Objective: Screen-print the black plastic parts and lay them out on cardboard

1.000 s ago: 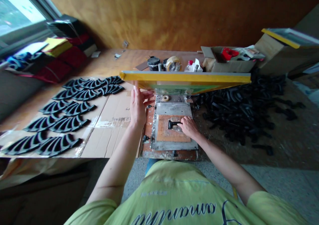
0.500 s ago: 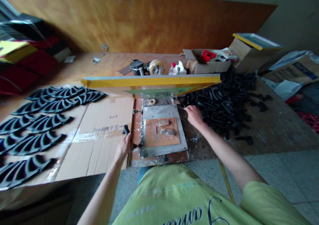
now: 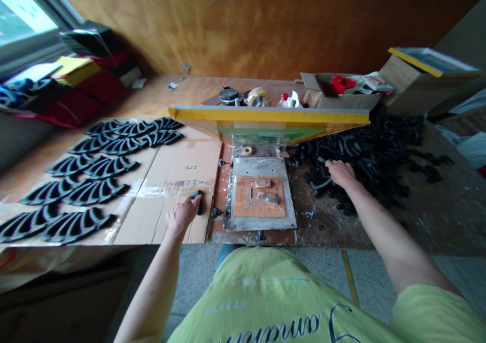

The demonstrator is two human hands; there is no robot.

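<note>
Left hand [image 3: 181,213]: fingers clamped on black part [image 3: 200,204], over cardboard [image 3: 169,165]
Right hand [image 3: 340,173]: at right pile [image 3: 355,146]; finger grip we cannot tell

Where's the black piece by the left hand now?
In the head view, the black piece is at the left hand, over the cardboard near its right edge, left of the metal plate.

The left hand [image 3: 182,214] covers part of a black piece [image 3: 199,206] near the counter's [image 3: 451,214] front edge. The right hand's [image 3: 341,173] grip on the pile [image 3: 357,145] is unclear. A yellow-edged frame [image 3: 271,116] hides the bottle's [image 3: 284,100] base. The window [image 3: 21,16] is cut off.
</note>
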